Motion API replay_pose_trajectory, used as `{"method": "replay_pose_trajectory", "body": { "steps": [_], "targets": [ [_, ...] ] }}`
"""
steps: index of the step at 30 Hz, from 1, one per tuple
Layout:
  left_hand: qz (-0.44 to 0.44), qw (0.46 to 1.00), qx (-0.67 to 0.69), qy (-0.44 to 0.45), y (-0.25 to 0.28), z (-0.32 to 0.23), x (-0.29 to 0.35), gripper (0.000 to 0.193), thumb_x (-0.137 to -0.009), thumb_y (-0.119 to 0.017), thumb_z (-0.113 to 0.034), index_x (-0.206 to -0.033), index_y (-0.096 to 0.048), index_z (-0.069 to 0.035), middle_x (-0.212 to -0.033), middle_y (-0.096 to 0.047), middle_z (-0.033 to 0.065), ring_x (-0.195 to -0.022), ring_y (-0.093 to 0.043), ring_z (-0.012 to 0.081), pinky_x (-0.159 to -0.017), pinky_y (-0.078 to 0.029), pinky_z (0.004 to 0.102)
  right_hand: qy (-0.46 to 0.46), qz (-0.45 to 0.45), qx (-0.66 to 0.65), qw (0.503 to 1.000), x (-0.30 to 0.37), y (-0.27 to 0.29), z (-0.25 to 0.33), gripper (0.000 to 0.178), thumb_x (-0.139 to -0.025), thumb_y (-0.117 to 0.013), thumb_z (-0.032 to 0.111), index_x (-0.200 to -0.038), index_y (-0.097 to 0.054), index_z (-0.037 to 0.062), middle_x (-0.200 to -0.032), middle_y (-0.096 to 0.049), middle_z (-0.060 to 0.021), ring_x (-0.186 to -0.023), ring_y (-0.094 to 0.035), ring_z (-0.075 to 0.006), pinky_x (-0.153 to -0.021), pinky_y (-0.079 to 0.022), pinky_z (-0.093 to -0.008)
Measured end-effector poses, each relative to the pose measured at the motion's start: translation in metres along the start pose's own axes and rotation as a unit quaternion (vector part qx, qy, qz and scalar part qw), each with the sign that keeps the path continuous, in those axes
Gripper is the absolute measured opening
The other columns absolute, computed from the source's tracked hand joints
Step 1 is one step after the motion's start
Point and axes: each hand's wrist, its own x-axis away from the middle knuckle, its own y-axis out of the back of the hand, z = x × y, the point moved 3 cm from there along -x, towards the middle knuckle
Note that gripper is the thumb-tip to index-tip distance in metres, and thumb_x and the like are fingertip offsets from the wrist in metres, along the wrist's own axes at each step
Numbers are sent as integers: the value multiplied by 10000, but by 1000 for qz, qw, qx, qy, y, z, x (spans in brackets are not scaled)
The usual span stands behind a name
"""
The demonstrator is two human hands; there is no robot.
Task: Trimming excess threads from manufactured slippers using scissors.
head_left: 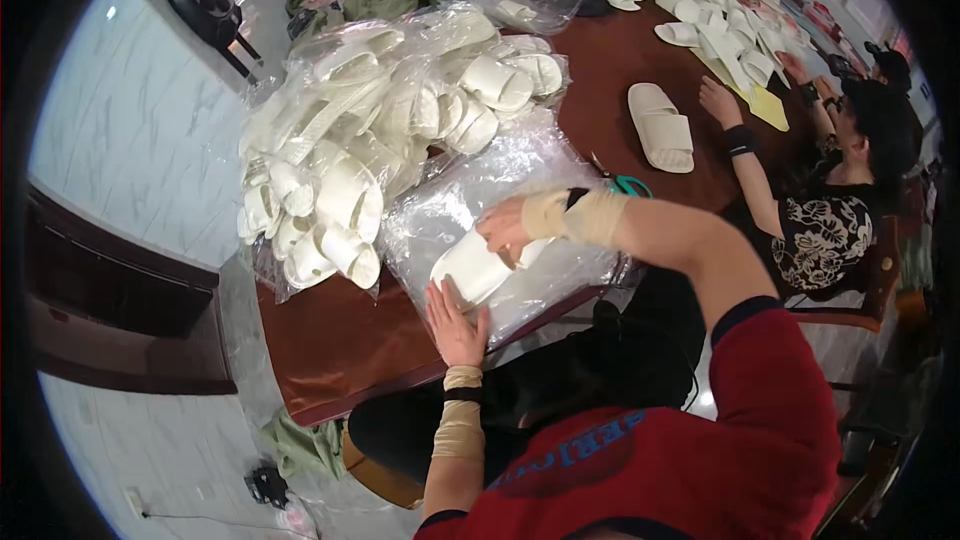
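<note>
Nearby, the left hand (457,330), its grip spread wide, is laid at the near end of a white slipper (468,268) set on clear plastic (555,280) over the bench (340,345). Farther along, it is partly covered by the right hand (505,227), whose grip's closure cannot be told. Beyond, bagged white slippers (350,192) are piled at the left.

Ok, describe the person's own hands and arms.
The left hand and right hand are ungloved. A beige wrap covers the left wrist and lower forearm, crossed by a black band; another beige wrap on the right shows a black patch. The right red sleeve is short, with dark trim.
</note>
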Motion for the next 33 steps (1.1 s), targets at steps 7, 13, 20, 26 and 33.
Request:
{"method": "replay_pose_trajectory", "body": {
  "steps": [7, 13, 20, 26, 33],
  "targets": [
    [-54, 998, -19, 23, 5, -8, -1, 880, -830, -618, -414, -1481, -172, -23, -1535, -137, 235, -1421, -144, 394, -1134, -133, 530, -71, -116, -29, 990, 44, 44, -14, 317, -702, -728, 386, -784, -621, 99, -944, -567, -90, -877, -577, -327, -746, -462, -421],
    [-8, 997, -66, 30, 1, -5, -1, 775, -841, -607, -408, -1446, -288, -44, -1532, -183, 213, -1426, -137, 386, -1135, -106, 548, -259, -202, -35, 944, 157, 91, -78, 391, -733, -721, 453, -844, -600, 98, -888, -583, -76, -870, -580, -305, -719, -454, -417],
    [0, 998, -52, 20, -2, -4, -3, 716, -857, -588, -422, -1414, -350, -41, -1511, -253, 195, -1414, -167, 398, -1120, -110, 582, -462, -206, 151, 849, 189, 135, -125, 158, -827, -613, 251, -909, -596, 117, -902, -580, -103, -851, -592, -328, -743, -464, -423],
    [0, 998, -62, 17, 3, -2, -4, 691, -855, -587, -432, -1386, -392, -36, -1502, -276, 188, -1405, -191, 405, -1112, -138, 590, -236, -333, 181, 895, 1, 193, -90, 378, -855, -601, 150, -1228, -541, 148, -1209, -539, -118, -1065, -564, -324, -881, -477, -393],
    [-9, 999, -39, 20, 4, -5, -1, 647, -842, -617, -403, -1348, -444, -38, -1495, -296, 176, -1406, -197, 392, -1112, -135, 590, -247, -359, 28, 900, -150, 227, -46, 807, -799, -656, 145, -1478, -232, 248, -1532, -200, -160, -1046, -598, -337, -859, -505, -404]
  ]
}}
